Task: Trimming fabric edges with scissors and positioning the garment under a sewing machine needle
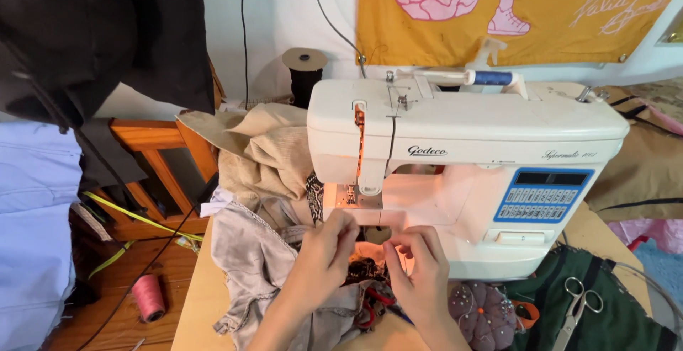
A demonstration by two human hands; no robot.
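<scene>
A white sewing machine (462, 145) stands on a light wooden table (192, 301). My left hand (324, 251) and my right hand (420, 266) are close together just in front of the needle area, fingertips pinched on a dark patterned piece of fabric (363, 269) that lies under them. A grey-beige garment (256, 266) is bunched to the left of my left hand. What exactly the fingertips hold is too small to tell.
Beige cloth (270, 145) is piled left of the machine. A purple pincushion (484, 312) and scissors (576, 301) lie on dark green fabric (612, 315) at the right. A pink thread spool (148, 298) sits on the floor, a black spool (304, 73) behind, a wooden chair (160, 159) at left.
</scene>
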